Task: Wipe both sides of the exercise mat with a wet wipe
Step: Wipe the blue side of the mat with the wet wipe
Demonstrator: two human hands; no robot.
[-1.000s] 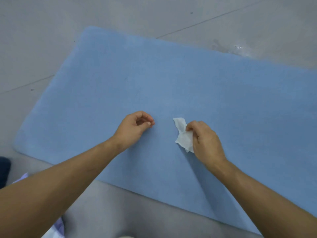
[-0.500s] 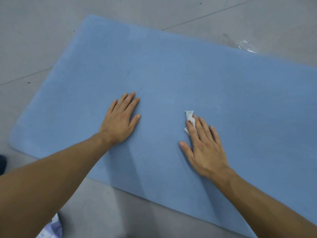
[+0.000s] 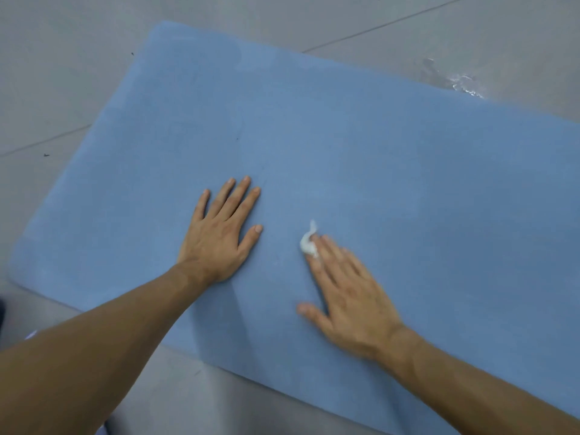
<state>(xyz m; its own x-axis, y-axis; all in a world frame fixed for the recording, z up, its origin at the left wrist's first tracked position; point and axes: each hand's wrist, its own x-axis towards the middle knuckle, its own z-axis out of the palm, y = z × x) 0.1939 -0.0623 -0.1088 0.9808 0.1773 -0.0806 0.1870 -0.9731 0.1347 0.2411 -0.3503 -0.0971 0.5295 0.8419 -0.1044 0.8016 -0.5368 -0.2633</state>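
The mat lies flat on the grey floor, one face up, running off to my right. My left grip is spread, palm down on the mat near its near edge, holding nothing; I judge it is bracing the mat. Just right of it, the wipe sits bunched small under the fingertips of my right grip, whose fingers are straight and pressing it onto the mat rather than pinching it. That hand is blurred, so I take it I am mid-stroke. I see no clear damp trails, so I can't tell how much of this face is done. The underside is left. Beyond the far edge, a wet patch shines on the floor.
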